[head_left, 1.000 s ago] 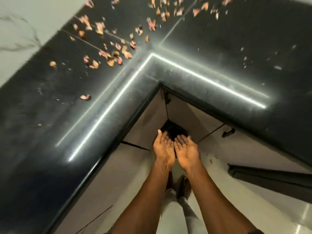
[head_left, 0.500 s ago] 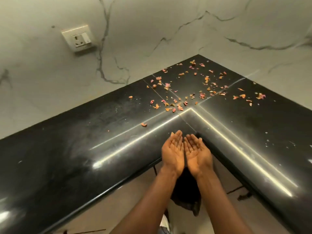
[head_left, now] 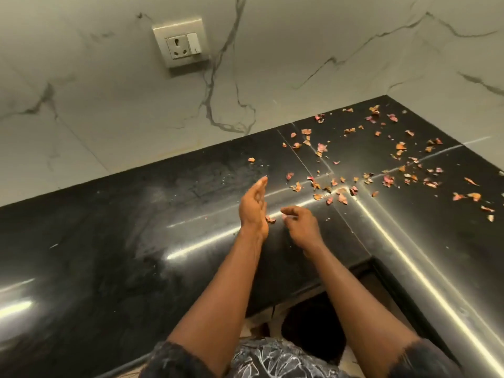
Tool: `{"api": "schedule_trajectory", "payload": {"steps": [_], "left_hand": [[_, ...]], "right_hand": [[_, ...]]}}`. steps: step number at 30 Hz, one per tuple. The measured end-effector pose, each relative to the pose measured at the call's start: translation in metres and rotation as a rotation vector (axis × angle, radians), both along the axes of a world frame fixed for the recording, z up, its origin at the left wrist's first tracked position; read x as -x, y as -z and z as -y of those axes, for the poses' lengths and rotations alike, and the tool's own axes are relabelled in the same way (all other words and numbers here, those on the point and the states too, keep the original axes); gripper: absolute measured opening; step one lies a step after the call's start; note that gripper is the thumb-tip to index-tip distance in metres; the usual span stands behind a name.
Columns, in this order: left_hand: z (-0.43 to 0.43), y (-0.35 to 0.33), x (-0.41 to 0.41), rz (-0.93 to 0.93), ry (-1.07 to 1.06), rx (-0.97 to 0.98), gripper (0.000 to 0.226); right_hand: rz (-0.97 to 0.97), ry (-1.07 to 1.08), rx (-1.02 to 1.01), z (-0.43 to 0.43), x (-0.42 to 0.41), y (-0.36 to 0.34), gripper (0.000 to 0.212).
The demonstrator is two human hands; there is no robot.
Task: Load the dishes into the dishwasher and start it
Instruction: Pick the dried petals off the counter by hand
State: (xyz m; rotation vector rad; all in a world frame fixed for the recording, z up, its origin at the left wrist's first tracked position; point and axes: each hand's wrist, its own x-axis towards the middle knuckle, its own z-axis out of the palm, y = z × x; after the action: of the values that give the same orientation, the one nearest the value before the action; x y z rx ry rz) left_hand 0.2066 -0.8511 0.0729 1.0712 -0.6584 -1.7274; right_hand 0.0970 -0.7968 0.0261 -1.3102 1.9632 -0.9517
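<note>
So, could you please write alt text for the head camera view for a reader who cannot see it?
Two bare hands, left hand edge-up and right hand palm-down, hover over a glossy black L-shaped countertop strewn with dried pink-orange petals. One petal lies between the hands. A wall socket sits on the veined marble wall.

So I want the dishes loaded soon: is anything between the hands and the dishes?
Cannot judge: no dishes or dishwasher are in view. Both hands, left and right, are empty over the black countertop, which holds only scattered petal-like flakes.
</note>
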Motion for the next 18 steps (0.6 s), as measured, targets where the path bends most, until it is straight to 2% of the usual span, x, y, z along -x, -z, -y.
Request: {"api": "schedule_trajectory", "payload": {"steps": [3,6,8,11,14,18], "left_hand": [[0.021,0.012,-0.010,-0.086,-0.012,-0.029,0.044],[0.039,0.022,-0.015,-0.195,0.039,-0.077,0.052],[0.047,0.022,-0.014,-0.199,0.047,-0.098,0.054],[0.057,0.027,-0.006,-0.216,0.040,-0.155,0.053],[0.062,0.030,0.010,-0.201,0.048,-0.229,0.050],[0.053,0.030,0.052,-0.108,0.125,-0.358,0.045]], "right_hand": [[-0.193,-0.104,0.007,0.015,-0.008,0.007,0.024],[-0.418,-0.334,0.030,0.026,-0.017,0.016,0.020],[-0.515,-0.394,0.033,0.031,-0.018,0.026,0.016],[-0.477,-0.388,0.040,0.035,-0.008,0.024,0.012],[-0.370,-0.251,0.031,0.042,0.018,0.012,0.016],[-0.255,-0.111,0.191,0.048,0.057,-0.021,0.020]]}}
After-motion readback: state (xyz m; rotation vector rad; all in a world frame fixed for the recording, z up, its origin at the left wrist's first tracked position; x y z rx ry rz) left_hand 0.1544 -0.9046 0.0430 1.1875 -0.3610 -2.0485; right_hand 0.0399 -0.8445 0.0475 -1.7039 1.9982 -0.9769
